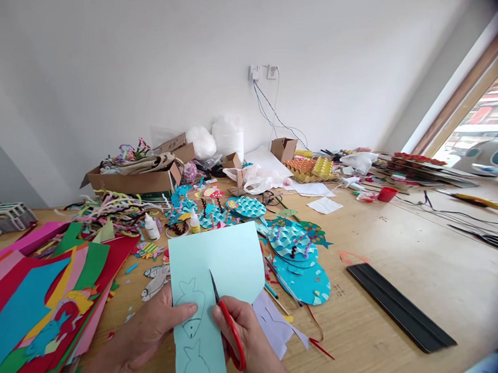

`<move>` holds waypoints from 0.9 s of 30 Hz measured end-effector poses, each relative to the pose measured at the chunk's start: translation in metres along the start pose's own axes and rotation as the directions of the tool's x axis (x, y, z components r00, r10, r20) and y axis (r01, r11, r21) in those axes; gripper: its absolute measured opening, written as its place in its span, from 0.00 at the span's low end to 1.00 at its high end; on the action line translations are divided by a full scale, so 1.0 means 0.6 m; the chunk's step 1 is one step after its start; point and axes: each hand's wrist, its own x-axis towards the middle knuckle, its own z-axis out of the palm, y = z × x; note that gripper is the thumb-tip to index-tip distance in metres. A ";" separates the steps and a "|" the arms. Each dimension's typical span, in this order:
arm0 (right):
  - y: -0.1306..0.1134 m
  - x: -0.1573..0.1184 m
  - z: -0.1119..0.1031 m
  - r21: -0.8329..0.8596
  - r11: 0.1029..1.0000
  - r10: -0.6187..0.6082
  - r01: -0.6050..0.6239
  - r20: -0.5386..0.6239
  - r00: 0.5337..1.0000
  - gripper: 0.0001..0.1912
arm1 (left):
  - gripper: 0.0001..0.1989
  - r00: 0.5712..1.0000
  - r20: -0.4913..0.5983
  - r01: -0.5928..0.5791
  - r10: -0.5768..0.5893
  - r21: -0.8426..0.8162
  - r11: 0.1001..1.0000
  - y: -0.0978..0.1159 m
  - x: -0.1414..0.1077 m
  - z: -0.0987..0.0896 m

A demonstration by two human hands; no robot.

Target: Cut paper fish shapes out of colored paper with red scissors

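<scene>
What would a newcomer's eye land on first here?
Front and centre: the pale blue-green sheet with drawn fish outlines, held by the left hand, and the red-handled scissors in the right hand. After that, probably the bright stack of coloured paper at near left, then the blue discs just right of the sheet.

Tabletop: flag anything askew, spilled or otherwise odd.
Small paper scraps lie strewn on the tabletop left of the pale blue sheet, looking like litter. The coloured paper stack looks askew, its sheets fanned unevenly. The lavender paper has irregular edges, perhaps an offcut.
</scene>
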 end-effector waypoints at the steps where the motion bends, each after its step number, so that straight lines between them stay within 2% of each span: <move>1: 0.001 0.001 0.000 0.007 1.000 0.006 -0.006 0.000 1.000 0.31 | 0.19 1.000 -0.006 0.003 -0.003 -0.005 1.000 -0.001 0.001 0.001; 6: -0.003 0.000 -0.002 0.020 1.000 -0.014 0.014 0.003 1.000 0.32 | 0.22 0.997 -0.070 -0.019 0.016 -0.035 0.999 -0.004 0.003 0.000; 11: -0.016 -0.006 -0.011 -0.032 0.999 -0.030 0.034 0.115 0.993 0.29 | 0.21 0.999 -0.051 -0.011 0.012 0.017 1.000 0.017 -0.002 -0.016; 14: -0.025 -0.016 -0.027 -0.086 0.996 0.013 0.004 0.193 0.981 0.28 | 0.21 0.998 -0.050 0.031 -0.027 0.079 0.996 0.035 -0.007 -0.033; 17: -0.041 -0.029 -0.058 -0.156 0.987 0.074 -0.033 0.263 0.962 0.29 | 0.23 0.998 -0.054 0.042 -0.035 0.143 0.989 0.052 -0.011 -0.052; 18: -0.051 -0.033 -0.070 -0.121 0.992 0.055 -0.027 0.232 0.971 0.29 | 0.24 0.998 -0.054 0.043 -0.034 0.185 0.982 0.059 -0.013 -0.057; 20: -0.076 -0.038 -0.096 -0.077 0.989 -0.121 0.123 0.040 0.992 0.27 | 0.22 0.998 -0.049 0.049 -0.035 0.320 0.946 0.073 -0.014 -0.065; 21: -0.091 -0.038 -0.107 -0.116 0.973 -0.211 0.200 -0.097 0.973 0.24 | 0.20 0.999 -0.041 0.039 -0.024 0.400 0.916 0.081 -0.014 -0.067; 22: -0.106 -0.037 -0.116 -0.181 0.949 -0.296 0.260 -0.216 0.931 0.20 | 0.18 1.000 -0.022 0.020 -0.011 0.479 0.878 0.089 -0.014 -0.068; 23: -0.120 -0.034 -0.122 -0.251 0.919 -0.369 0.303 -0.282 0.886 0.17 | 0.17 1.000 0.008 -0.011 0.008 0.548 0.836 0.097 -0.014 -0.067; 24: -0.132 -0.029 -0.125 -0.304 0.903 -0.397 0.304 -0.319 0.861 0.17 | 0.15 0.999 0.051 -0.045 0.018 0.608 0.793 0.105 -0.013 -0.064; 27: -0.154 -0.013 -0.115 -0.285 0.925 -0.302 0.251 -0.152 0.941 0.18 | 0.17 0.988 0.153 -0.107 -0.001 0.697 0.709 0.129 -0.010 -0.051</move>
